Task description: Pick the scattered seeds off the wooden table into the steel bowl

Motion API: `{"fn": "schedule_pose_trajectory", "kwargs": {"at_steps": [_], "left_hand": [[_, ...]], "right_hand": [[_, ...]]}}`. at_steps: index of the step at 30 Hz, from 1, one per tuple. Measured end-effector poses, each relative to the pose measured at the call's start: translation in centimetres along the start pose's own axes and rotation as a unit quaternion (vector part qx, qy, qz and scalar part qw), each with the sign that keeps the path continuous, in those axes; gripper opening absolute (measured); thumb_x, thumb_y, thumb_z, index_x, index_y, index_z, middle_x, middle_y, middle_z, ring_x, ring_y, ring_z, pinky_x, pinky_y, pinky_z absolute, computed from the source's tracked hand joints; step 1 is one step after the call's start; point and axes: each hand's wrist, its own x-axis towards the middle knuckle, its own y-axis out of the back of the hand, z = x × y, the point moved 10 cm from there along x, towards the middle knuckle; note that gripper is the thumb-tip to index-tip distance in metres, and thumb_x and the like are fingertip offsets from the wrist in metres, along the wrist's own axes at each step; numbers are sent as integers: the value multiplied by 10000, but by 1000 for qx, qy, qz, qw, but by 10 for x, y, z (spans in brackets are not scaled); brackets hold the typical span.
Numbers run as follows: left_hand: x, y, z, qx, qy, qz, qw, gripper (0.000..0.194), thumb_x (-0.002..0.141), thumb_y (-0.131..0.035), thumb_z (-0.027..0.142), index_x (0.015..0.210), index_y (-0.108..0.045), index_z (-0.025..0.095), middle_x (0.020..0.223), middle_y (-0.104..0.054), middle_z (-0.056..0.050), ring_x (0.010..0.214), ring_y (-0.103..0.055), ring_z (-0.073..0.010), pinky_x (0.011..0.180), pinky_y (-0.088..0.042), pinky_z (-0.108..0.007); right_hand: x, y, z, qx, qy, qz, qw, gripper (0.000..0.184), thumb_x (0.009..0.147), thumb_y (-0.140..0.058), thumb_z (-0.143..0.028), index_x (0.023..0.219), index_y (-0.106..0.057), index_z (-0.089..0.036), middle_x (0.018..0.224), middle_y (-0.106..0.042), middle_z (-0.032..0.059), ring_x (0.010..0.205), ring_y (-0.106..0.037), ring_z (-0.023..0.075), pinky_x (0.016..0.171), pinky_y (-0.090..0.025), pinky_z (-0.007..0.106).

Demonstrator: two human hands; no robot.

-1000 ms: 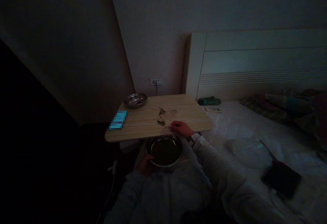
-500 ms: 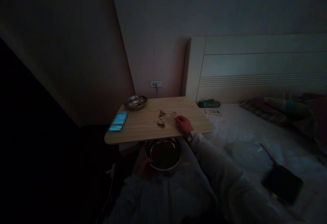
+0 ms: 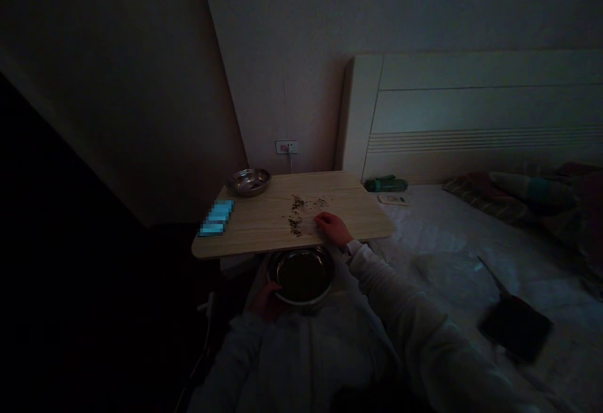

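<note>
Head view: the left hand holds a round silver metal bowl; the right hand seemingly pinches a thin clear sheet beside dark grains on the pale wooden tabletop, likely sweeping, needing light strokes.

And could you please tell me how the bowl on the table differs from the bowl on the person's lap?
The table bowl stands at the far left corner of the tabletop, while the lap bowl is nearer the camera. The left hand holds the lap bowl's rim; no hand touches the table bowl. The table bowl's inside gleams, whereas the lap bowl's floor looks dark, contents unclear. Both are round, shiny metal bowls.
</note>
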Motion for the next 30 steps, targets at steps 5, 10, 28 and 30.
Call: {"fn": "schedule_pose_trajectory", "kwargs": {"at_steps": [5, 10, 28, 30], "left_hand": [[-4, 1, 0, 1, 10, 36, 999, 232, 623, -537, 75, 828, -589, 170, 753, -707, -81, 1070, -558, -291, 869, -459, -411], [-8, 0, 0, -8, 9, 54, 998, 194, 628, -533, 59, 774, -597, 169, 696, -704, -74, 1052, -572, -280, 867, -464, -392], [-8, 0, 1, 3, 20, 54, 998, 216, 621, -520, 62, 799, -607, 147, 674, -699, -78, 1006, -593, -283, 831, -486, -394], [-7, 2, -1, 3, 23, 49, 999, 220, 609, -535, 67, 799, -610, 148, 709, -703, -85, 1013, -588, -285, 825, -487, -389]], "right_hand": [[-5, 0, -3, 57, 5, -12, 998, 175, 715, -498, -319, 705, -602, -179, 638, -602, -5, 648, -535, 129, 654, -393, 249], [-10, 3, 1, 99, 5, -4, 995, 201, 698, -493, -353, 708, -585, -174, 625, -581, -11, 628, -523, 124, 632, -393, 243], [-18, -6, -6, 68, 41, -62, 995, 165, 707, -511, -307, 696, -606, -172, 609, -587, -20, 621, -512, 119, 634, -380, 240], [-19, -6, -7, 68, 40, -67, 995, 160, 710, -512, -299, 693, -608, -172, 607, -592, -20, 622, -517, 117, 642, -385, 238]]}}
